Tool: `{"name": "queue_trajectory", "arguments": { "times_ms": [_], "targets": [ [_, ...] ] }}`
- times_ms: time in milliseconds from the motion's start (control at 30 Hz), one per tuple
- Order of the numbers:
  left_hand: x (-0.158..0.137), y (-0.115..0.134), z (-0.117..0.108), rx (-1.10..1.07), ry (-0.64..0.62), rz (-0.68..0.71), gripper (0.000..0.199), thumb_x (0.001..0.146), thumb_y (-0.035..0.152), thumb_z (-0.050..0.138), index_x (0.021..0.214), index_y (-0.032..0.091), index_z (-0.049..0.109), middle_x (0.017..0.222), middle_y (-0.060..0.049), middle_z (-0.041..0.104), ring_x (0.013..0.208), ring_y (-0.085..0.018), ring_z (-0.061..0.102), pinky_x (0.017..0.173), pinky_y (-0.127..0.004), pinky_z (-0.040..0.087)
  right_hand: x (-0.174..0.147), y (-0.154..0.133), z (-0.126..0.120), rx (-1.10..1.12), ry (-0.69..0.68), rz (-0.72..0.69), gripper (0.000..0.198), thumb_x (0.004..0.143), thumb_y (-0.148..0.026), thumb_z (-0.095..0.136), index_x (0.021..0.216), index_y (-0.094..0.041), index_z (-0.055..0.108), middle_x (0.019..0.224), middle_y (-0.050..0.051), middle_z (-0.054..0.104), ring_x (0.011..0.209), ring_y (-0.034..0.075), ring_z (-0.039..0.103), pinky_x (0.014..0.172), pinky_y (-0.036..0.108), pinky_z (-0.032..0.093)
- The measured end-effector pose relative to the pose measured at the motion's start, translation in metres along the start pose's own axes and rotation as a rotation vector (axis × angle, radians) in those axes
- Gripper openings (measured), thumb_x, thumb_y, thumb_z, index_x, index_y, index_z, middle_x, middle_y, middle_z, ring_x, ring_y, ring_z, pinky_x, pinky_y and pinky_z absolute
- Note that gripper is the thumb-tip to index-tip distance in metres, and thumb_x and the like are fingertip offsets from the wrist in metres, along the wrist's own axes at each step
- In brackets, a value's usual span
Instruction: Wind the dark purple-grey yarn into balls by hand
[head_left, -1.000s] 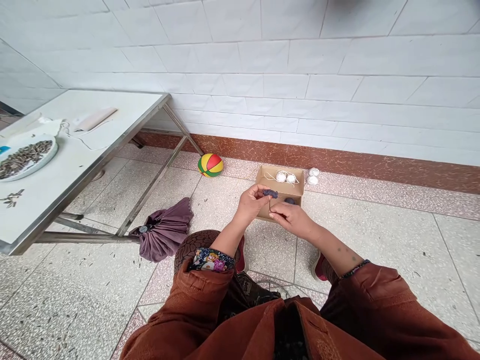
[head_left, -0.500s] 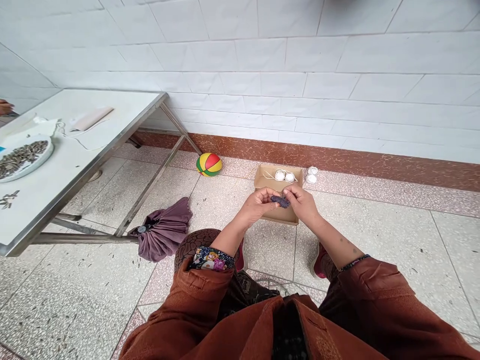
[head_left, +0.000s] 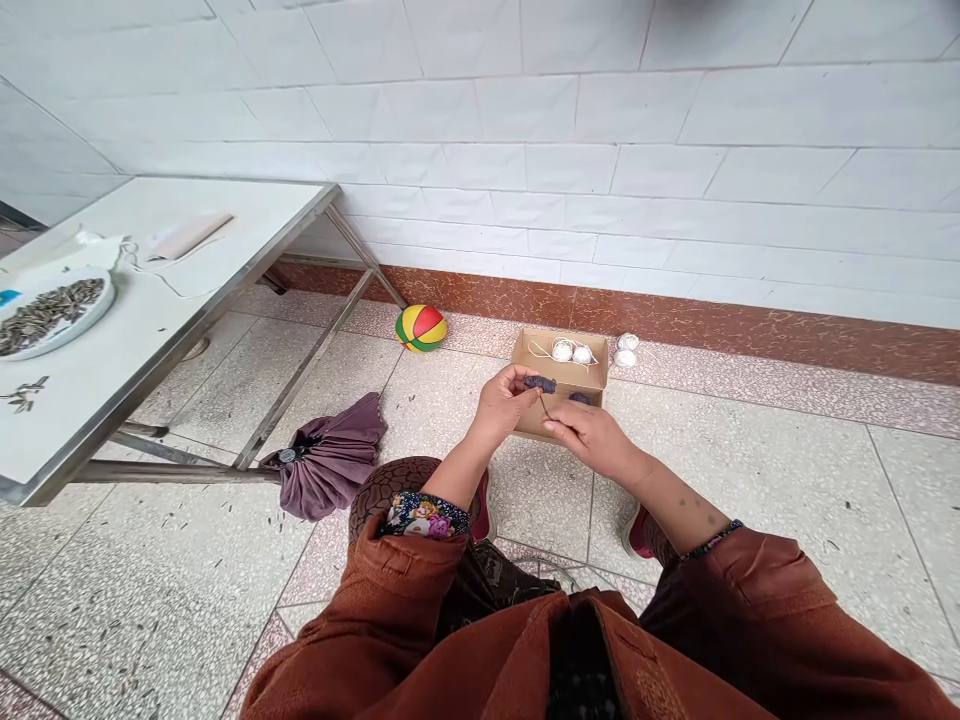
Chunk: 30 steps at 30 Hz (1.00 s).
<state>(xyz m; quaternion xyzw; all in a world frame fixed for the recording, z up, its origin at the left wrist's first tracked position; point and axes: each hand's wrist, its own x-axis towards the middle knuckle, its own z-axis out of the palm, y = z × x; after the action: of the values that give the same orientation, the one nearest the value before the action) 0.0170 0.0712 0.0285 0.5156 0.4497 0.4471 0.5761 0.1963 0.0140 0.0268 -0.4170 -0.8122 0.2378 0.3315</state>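
Head cam: L hand [head_left: 501, 408] pinches one end of dark yarn bundle [head_left: 541, 384], held up in front of cardboard box [head_left: 591, 374]; R hand [head_left: 589, 435] grips its strand [head_left: 545, 406]. Bundle prob. v. light, soft, squashable, not slippery; best held by end, w/ midsection free & strand lightly taut.

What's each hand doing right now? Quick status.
Left hand: closed, holding the dark yarn bundle.
Right hand: closed, pinching the dark strand below the bundle.
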Motion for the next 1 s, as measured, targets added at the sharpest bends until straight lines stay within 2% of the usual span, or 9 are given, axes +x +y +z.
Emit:
{"name": "queue_trajectory", "arguments": {
  "times_ms": [133,233,400,467,567,667,733,867,1000],
  "targets": [
    [-0.002,0.000,0.003,0.021,-0.054,-0.023,0.021,0.071,0.014,0.074,0.090,0.016,0.066,0.079,0.000,0.071,0.071,-0.011,0.062,0.073,-0.025,0.045,0.005,0.006,-0.021,0.085,0.225,0.102,0.030,0.105,-0.041,0.046,0.096,-0.023,0.067,0.084,0.005,0.070,0.078,0.020,0.066,0.073,0.032,0.050],
    [-0.006,0.003,0.005,0.022,-0.170,-0.059,0.021,0.070,0.015,0.075,0.089,0.015,0.066,0.081,-0.001,0.071,0.070,-0.010,0.061,0.070,-0.024,0.043,0.010,0.016,-0.028,0.123,0.338,0.218,0.030,0.103,-0.043,0.047,0.091,-0.022,0.065,0.075,0.003,0.065,0.071,0.019,0.062,0.068,0.031,0.048],
    [-0.014,0.010,0.012,-0.097,-0.389,-0.133,0.026,0.072,0.023,0.080,0.094,0.016,0.069,0.088,-0.003,0.074,0.076,-0.012,0.065,0.074,-0.026,0.046,0.014,0.032,-0.019,0.196,0.341,0.365,0.029,0.100,-0.043,0.049,0.085,-0.023,0.062,0.069,0.000,0.060,0.064,0.017,0.057,0.064,0.030,0.045],
    [-0.015,0.011,0.014,-0.158,-0.381,-0.122,0.027,0.072,0.025,0.081,0.096,0.017,0.070,0.087,-0.003,0.073,0.075,-0.012,0.064,0.075,-0.027,0.048,0.014,0.035,-0.009,0.230,0.266,0.404,0.027,0.099,-0.041,0.049,0.082,-0.023,0.060,0.070,0.000,0.061,0.065,0.017,0.058,0.064,0.029,0.045],
    [-0.012,0.009,0.015,-0.202,-0.257,-0.079,0.028,0.071,0.024,0.081,0.096,0.017,0.070,0.084,-0.001,0.072,0.072,-0.011,0.064,0.076,-0.027,0.050,0.011,0.032,0.009,0.218,0.099,0.429,0.026,0.097,-0.037,0.050,0.078,-0.022,0.058,0.070,0.000,0.062,0.066,0.018,0.058,0.064,0.029,0.044],
    [-0.007,0.005,0.012,-0.141,-0.103,-0.045,0.026,0.069,0.022,0.080,0.092,0.017,0.068,0.081,0.000,0.071,0.071,-0.011,0.062,0.073,-0.026,0.049,0.006,0.022,0.019,0.162,-0.061,0.321,0.030,0.100,-0.035,0.046,0.075,-0.022,0.056,0.072,0.001,0.063,0.066,0.017,0.059,0.067,0.030,0.044],
    [-0.004,0.002,0.010,-0.064,-0.044,-0.024,0.025,0.069,0.020,0.079,0.091,0.017,0.068,0.080,0.000,0.071,0.071,-0.011,0.062,0.072,-0.025,0.048,0.005,0.014,0.018,0.129,-0.103,0.207,0.031,0.102,-0.034,0.043,0.078,-0.022,0.057,0.077,0.002,0.065,0.072,0.018,0.060,0.071,0.030,0.045],
    [-0.003,-0.001,0.008,0.011,-0.064,-0.008,0.023,0.069,0.020,0.077,0.089,0.016,0.067,0.081,-0.001,0.072,0.073,-0.012,0.063,0.074,-0.026,0.047,0.007,0.006,-0.003,0.112,-0.005,0.109,0.025,0.103,-0.034,0.046,0.089,-0.022,0.063,0.087,0.004,0.069,0.082,0.020,0.064,0.077,0.031,0.047],
    [-0.006,0.002,0.008,0.013,-0.154,-0.028,0.023,0.069,0.021,0.078,0.089,0.016,0.067,0.084,-0.002,0.071,0.075,-0.012,0.063,0.075,-0.027,0.046,0.011,0.015,-0.023,0.128,0.206,0.179,0.022,0.100,-0.034,0.050,0.091,-0.023,0.065,0.087,0.005,0.070,0.080,0.020,0.064,0.076,0.032,0.049]
  ]
}}
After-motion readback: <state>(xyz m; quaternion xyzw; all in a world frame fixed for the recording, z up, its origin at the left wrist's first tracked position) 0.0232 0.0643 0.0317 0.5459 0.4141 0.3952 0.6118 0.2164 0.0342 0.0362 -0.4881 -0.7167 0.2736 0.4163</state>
